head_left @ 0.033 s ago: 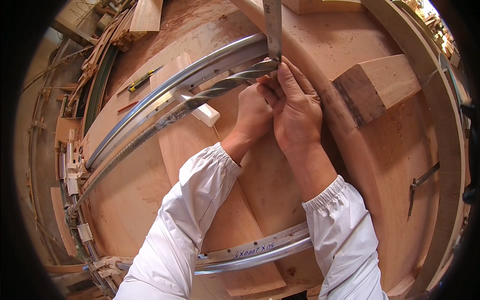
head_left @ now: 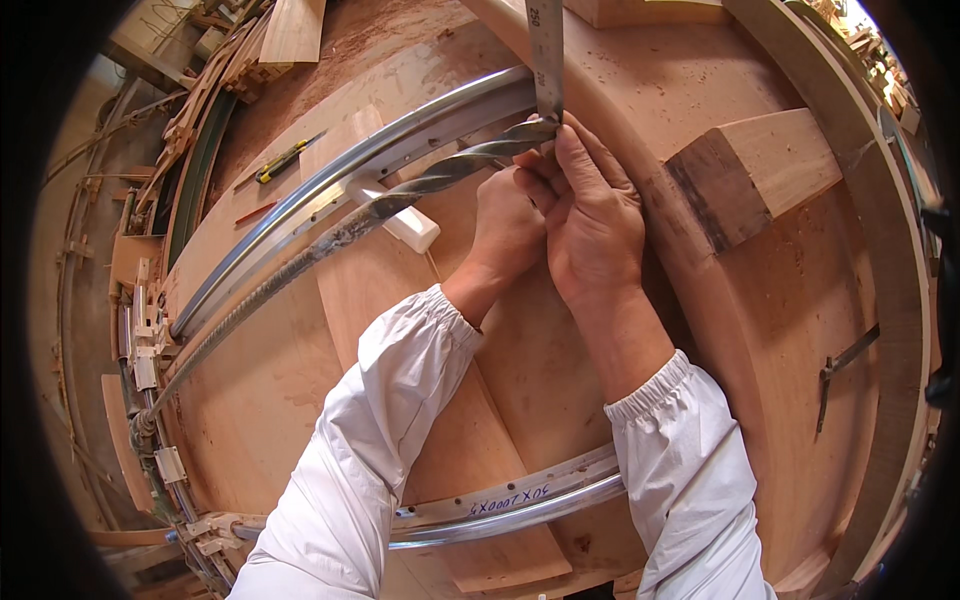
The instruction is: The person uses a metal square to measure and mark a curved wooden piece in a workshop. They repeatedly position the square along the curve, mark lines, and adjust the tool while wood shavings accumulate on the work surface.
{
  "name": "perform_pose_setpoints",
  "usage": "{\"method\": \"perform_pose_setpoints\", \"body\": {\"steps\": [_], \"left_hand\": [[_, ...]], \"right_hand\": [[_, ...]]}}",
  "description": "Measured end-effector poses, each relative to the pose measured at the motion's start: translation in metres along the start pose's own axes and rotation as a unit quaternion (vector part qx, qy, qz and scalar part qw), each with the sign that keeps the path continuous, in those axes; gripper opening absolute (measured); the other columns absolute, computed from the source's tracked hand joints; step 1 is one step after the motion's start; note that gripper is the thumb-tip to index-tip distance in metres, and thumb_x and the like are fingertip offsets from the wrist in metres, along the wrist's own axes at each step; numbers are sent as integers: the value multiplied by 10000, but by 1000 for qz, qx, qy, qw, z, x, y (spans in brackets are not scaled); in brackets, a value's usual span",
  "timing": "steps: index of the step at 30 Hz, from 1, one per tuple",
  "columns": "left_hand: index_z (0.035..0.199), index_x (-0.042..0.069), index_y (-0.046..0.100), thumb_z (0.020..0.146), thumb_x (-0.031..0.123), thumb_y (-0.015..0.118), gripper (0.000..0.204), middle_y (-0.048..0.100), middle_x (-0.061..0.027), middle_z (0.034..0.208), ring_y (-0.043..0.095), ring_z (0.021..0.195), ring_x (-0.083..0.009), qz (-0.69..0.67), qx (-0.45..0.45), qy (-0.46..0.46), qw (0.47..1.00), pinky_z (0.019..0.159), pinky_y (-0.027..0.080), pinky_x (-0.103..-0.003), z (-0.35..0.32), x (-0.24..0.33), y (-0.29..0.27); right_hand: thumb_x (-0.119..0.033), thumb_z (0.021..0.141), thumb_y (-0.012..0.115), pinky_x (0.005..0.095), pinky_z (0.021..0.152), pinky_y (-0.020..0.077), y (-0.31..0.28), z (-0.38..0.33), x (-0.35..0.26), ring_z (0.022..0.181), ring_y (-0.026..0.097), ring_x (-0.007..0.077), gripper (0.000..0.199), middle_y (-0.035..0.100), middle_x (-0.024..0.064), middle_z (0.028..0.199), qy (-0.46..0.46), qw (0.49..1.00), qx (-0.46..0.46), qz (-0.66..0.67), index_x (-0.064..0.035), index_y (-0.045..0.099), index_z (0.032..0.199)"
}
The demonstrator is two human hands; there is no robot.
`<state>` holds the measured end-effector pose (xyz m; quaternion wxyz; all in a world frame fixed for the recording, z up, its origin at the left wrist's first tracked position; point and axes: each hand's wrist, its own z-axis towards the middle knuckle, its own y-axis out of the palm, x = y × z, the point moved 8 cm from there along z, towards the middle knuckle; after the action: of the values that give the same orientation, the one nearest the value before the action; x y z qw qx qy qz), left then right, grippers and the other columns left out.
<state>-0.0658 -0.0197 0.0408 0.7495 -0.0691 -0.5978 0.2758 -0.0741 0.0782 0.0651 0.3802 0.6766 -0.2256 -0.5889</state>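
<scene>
Head view: twist bit (head_left: 440,178), tip at steel scale (head_left: 545,62), just beyond left hand (head_left: 507,222), curled, and right hand (head_left: 598,225), pinched nearly closed; contents hidden. Apparently gauging bit; needed next, steady alignment.

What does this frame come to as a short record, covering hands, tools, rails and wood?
Left hand: curled, against the right hand; grip unclear
Right hand: thumb and fingers by the tip of the twist drill bit; exact hold unclear
Steel ruler: lower visible end at the bit's tip
Metal rails: one beyond the bit, one nearer the wearer
White piece: crossed by the bit, possibly a mallet head
Utility knife: yellow and black, beyond the farther rail
Wooden block: right of the hands
Sleeves: white, elasticated cuffs
</scene>
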Motion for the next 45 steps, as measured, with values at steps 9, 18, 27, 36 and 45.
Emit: {"method": "perform_pose_setpoints", "body": {"steps": [9,18,27,36,45], "left_hand": [[974,36,718,872,188,711,183,739,-171,881,741,868,-348,-6,11,9,1000,733,550,-407,0,2,0],[963,43,712,886,249,722,220,737,-175,875,732,858,-370,7,12,16,1000,726,552,-420,0,1,2],[965,37,706,891,253,733,230,735,-179,875,728,859,-376,20,7,15,1000,732,552,-425,1,0,1],[1019,28,703,927,224,696,217,740,-204,957,731,914,-371,-51,-30,1,998,740,555,-419,1,-12,11],[978,41,692,925,183,664,154,727,-193,934,700,914,-424,-4,-86,45,995,731,551,-476,-3,2,22]], "right_hand": [[-187,1052,656,337,865,609,0,0,0,960,734,188,254,761,47,1043,15,1000,-3,25,-54,721,1258],[-176,1051,659,337,855,620,-1,1,0,954,739,195,245,764,52,1034,14,1000,6,17,-44,725,1247],[-172,1049,665,341,869,621,-1,1,0,958,737,195,253,765,71,1046,9,1000,6,20,-30,720,1250],[-140,1056,645,358,921,624,-1,3,1,999,733,202,252,765,106,1116,-8,999,1,45,-3,709,1257],[-145,1054,656,334,917,635,-10,-10,-7,1020,732,210,273,745,101,1155,-53,997,59,24,15,693,1272]]}}
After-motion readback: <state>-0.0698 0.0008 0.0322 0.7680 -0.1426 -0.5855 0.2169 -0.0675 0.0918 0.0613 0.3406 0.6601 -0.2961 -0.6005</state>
